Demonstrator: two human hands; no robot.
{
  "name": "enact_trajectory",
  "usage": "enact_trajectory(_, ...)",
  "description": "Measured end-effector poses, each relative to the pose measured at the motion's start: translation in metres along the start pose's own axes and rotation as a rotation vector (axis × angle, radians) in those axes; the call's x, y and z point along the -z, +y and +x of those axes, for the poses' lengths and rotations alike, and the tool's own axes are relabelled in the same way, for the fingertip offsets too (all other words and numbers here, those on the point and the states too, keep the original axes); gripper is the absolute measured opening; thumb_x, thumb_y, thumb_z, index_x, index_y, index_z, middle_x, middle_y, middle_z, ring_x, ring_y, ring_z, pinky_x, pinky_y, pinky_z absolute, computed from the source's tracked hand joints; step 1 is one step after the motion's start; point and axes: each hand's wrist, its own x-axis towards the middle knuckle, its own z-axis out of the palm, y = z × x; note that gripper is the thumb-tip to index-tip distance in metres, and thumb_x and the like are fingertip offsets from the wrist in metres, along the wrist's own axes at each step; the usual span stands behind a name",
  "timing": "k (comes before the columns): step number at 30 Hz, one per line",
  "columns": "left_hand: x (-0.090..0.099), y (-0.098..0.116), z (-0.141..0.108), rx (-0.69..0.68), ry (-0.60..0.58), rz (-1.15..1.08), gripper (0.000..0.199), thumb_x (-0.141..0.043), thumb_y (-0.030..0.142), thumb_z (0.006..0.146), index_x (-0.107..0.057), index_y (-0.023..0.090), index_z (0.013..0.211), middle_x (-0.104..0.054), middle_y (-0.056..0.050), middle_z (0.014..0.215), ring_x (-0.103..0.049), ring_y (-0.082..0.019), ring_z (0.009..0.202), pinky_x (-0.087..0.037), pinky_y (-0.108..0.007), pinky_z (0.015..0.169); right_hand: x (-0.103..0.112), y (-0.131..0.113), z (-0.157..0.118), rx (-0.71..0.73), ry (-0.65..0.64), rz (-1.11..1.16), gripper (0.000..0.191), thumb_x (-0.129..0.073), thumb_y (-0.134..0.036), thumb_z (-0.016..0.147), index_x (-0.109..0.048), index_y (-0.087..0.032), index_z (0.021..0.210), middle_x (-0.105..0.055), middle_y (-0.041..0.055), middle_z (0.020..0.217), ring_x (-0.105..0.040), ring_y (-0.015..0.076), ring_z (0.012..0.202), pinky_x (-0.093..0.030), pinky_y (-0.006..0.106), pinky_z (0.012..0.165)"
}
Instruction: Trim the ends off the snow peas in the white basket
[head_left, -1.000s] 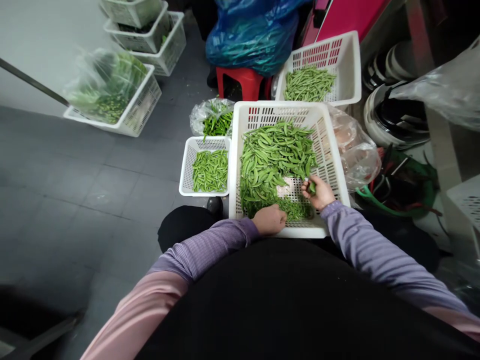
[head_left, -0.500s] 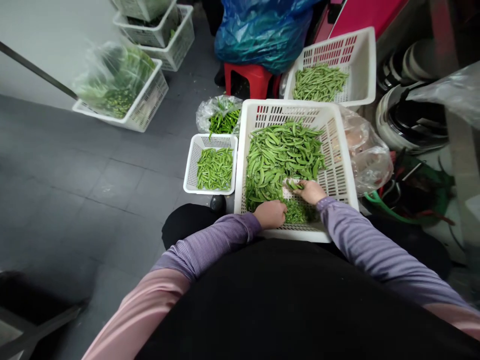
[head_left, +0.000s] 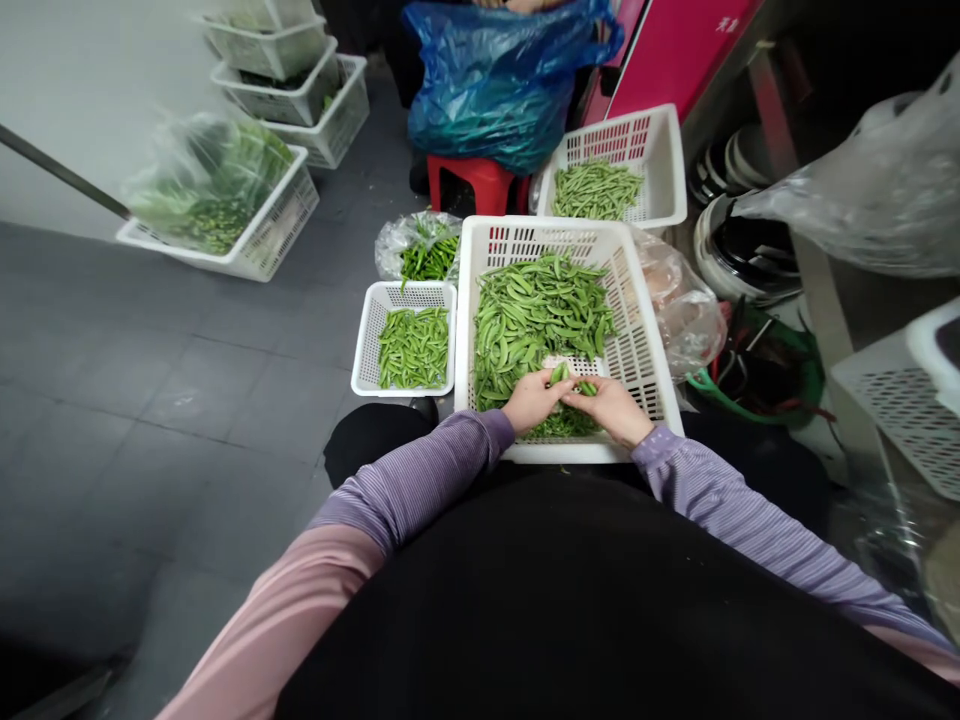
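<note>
Both hands meet over the near part of a large white basket [head_left: 651,350]. My left hand [head_left: 531,402] is closed on a snow pea pod [head_left: 559,373], pinched between thumb and finger. Green pods [head_left: 586,388] stick out of my right hand [head_left: 616,410], whose fingers are wrapped round them; its fingertips touch or nearly touch the left ones. A heap of snow peas [head_left: 544,305] covers the far and left parts of the basket. Below the hands lies a pile of small green trimmings [head_left: 564,424], partly hidden.
Left of the large basket stands a small white basket [head_left: 362,365] of green pods. Behind it is a bag of green peppers [head_left: 429,255]. A basket of green beans [head_left: 660,190], a red stool [head_left: 491,190] and a blue bag [head_left: 480,90] stand farther back. A green basin [head_left: 709,385] sits at right.
My hands have come together from apart, rising off the trimmings. A pod now shows in my left fingers. The view has shifted right, so the baskets appear farther left.
</note>
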Motion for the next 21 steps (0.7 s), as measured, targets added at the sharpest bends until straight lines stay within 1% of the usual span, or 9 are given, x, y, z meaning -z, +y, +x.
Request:
enact_trajectory(3,0.004,0.000,-0.002,0.017,0.058,-0.015,0.032,-0.062,0.037,0.070,-0.062,0.008,0.084,-0.054,0.001,0.063,-0.045,-0.005,0.052,-0.043,-0.019,0.048,0.003,-0.003,-0.004,0.156,0.162,-0.076,0.025,-0.069,-0.029,0.056,-0.062,-0.018,0.078,-0.052,-0.0018,0.061,-0.044,0.0118,0.056,-0.033,0.025,0.051)
enact_trajectory(5,0.008,0.002,-0.004,0.068,0.026,-0.062,0.035,-0.064,0.041,0.066,-0.061,0.008,0.077,-0.052,0.002,0.059,-0.045,-0.006,0.049,-0.042,-0.019,0.046,0.006,-0.004,-0.006,0.125,0.059,0.052,0.027,-0.070,-0.032,0.057,-0.060,-0.018,0.077,-0.048,-0.0036,0.058,-0.039,0.0092,0.049,-0.029,0.023,0.046)
enact_trajectory(7,0.011,0.003,-0.006,0.078,0.006,-0.056,0.037,-0.065,0.044,0.065,-0.060,0.008,0.072,-0.050,0.002,0.055,-0.044,-0.006,0.047,-0.039,-0.019,0.046,0.007,-0.005,-0.005,0.009,-0.132,0.284,0.033,-0.073,-0.037,0.055,-0.057,-0.019,0.077,-0.039,-0.0073,0.052,-0.029,0.0059,0.041,-0.021,0.021,0.040)
enact_trajectory(9,0.013,0.003,-0.008,-0.002,0.020,0.055,0.035,-0.065,0.044,0.064,-0.059,0.009,0.066,-0.044,0.005,0.050,-0.040,-0.005,0.047,-0.036,-0.019,0.046,0.006,-0.005,-0.004,-0.109,-0.274,0.488,0.038,-0.074,-0.041,0.055,-0.052,-0.019,0.076,-0.033,-0.0097,0.049,-0.022,0.0038,0.038,-0.015,0.020,0.037)
enact_trajectory(11,0.014,0.002,-0.011,-0.130,0.065,0.221,0.032,-0.067,0.041,0.062,-0.057,0.010,0.057,-0.039,0.006,0.049,-0.038,-0.005,0.049,-0.034,-0.019,0.049,0.002,-0.004,-0.004,-0.167,-0.311,0.573,0.041,-0.075,-0.042,0.054,-0.047,-0.019,0.071,-0.034,-0.0097,0.049,-0.021,0.0029,0.038,-0.013,0.019,0.037)
enact_trajectory(14,0.012,0.002,-0.014,-0.218,0.089,0.376,0.027,-0.069,0.033,0.061,-0.054,0.012,0.053,-0.041,0.004,0.053,-0.042,-0.007,0.055,-0.035,-0.019,0.054,-0.004,0.000,-0.004,-0.161,-0.246,0.533,0.043,-0.076,-0.042,0.052,-0.044,-0.019,0.069,-0.037,-0.0088,0.048,-0.023,0.0036,0.038,-0.013,0.019,0.037)
enact_trajectory(16,0.012,0.004,-0.015,-0.132,0.039,0.331,0.022,-0.064,0.031,0.067,-0.056,0.012,0.059,-0.044,0.004,0.055,-0.045,-0.007,0.054,-0.036,-0.019,0.053,-0.004,0.004,-0.003,-0.098,-0.153,0.428,0.040,-0.073,-0.045,0.055,-0.045,-0.020,0.069,-0.037,-0.0082,0.047,-0.025,0.0055,0.038,-0.017,0.020,0.038)
enact_trajectory(19,0.016,0.012,-0.014,0.035,0.057,0.129,0.015,-0.052,0.025,0.077,-0.057,0.011,0.074,-0.047,0.003,0.058,-0.045,-0.006,0.050,-0.037,-0.019,0.048,0.004,0.007,-0.001,0.163,0.079,0.079,0.029,-0.066,-0.043,0.062,-0.053,-0.019,0.070,-0.047,-0.0023,0.055,-0.041,0.0119,0.049,-0.033,0.026,0.047)
enact_trajectory(21,0.018,0.017,-0.013,0.072,0.095,0.061,0.013,-0.048,0.022,0.080,-0.056,0.011,0.079,-0.044,0.004,0.054,-0.041,-0.005,0.045,-0.035,-0.018,0.045,0.010,0.008,0.000,0.371,0.170,-0.199,0.018,-0.061,-0.036,0.067,-0.057,-0.019,0.071,-0.055,0.0024,0.066,-0.050,0.0175,0.063,-0.040,0.031,0.060)
